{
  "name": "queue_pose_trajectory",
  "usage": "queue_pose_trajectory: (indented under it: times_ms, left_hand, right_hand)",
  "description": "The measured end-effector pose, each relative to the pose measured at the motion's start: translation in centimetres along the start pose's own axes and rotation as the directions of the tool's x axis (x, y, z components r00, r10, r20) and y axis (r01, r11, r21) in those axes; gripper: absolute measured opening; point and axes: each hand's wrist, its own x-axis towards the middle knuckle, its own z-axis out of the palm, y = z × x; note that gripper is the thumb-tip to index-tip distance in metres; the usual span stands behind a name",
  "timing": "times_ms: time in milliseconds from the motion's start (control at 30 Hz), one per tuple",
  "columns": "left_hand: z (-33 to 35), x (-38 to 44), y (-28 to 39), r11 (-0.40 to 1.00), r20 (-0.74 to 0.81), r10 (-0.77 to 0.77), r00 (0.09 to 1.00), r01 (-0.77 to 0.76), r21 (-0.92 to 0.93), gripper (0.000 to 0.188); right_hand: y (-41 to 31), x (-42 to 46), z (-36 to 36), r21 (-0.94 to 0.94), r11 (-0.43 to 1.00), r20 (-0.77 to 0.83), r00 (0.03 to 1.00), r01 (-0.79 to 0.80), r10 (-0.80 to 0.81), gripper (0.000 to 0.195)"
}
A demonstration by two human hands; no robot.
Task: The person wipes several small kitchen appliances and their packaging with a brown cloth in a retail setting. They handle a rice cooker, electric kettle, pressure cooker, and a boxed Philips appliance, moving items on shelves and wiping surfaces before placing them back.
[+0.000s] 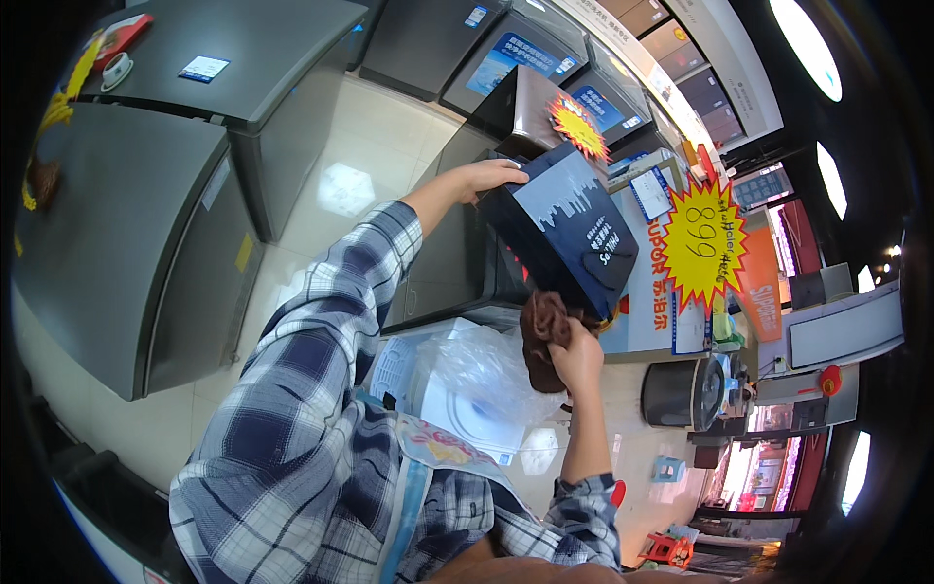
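Observation:
My left hand (490, 179) grips the upper left edge of a dark blue box-shaped bag (565, 226) with a printed light skyline, white lettering and a cord handle. The bag is tilted above the appliances. My right hand (579, 359) is closed around a bunched brown cloth (543, 339), just below the bag's lower edge. Part of the cloth hangs down past my fingers. Clear plastic wrap (478, 369) lies over a white appliance (430, 394) below the hands. Right beside the bag is a printed carton (646, 270) with a yellow starburst price sign (704, 244).
Grey refrigerators (109, 233) stand at the left, one with a cup and saucer (117, 71) on top. Washing machines (503, 62) line the top. A brown-topped appliance (536, 109) is behind the bag. A dark round-topped drum (678, 394) and a blue stool (668, 469) are at the right.

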Motion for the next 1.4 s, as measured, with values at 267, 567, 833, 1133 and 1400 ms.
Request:
queue_pose_trajectory:
  times_ms: [267, 567, 833, 1133, 1400]
  left_hand:
    - [1.2, -1.5, -0.9, 0.965, -0.052, 0.128, 0.990, -0.136, -0.225, 0.061]
    - [7.9, -5.7, -4.4, 0.887, -0.209, 0.235, 0.949, -0.297, -0.353, 0.076]
    - [11.9, -6.9, -7.7, 0.908, -0.448, 0.374, 0.812, -0.419, -0.001, 0.071]
    - [12.0, -11.8, -6.9, 0.754, -0.471, 0.653, 0.593, -0.455, 0.473, 0.067]
    - [9.8, -18.3, -6.2, 0.575, 0.309, 0.312, 0.898, 0.080, -0.814, 0.066]
  right_hand:
    - [6.5, -7.7, 0.5, 0.958, 0.222, 0.081, 0.911, -0.184, 0.405, 0.048]
    - [4.0, -3.1, 0.8, 0.989, -0.128, -0.009, 0.904, 0.070, 0.428, 0.048]
    - [4.6, -1.7, 2.5, 0.955, -0.287, 0.197, 0.880, -0.073, 0.433, 0.048]
    - [3.2, -4.3, -3.1, 0.977, -0.180, -0.051, 0.938, 0.119, 0.343, 0.051]
    - [-8.7, -3.0, -5.5, 0.715, 0.622, -0.213, 0.947, 0.319, -0.241, 0.068]
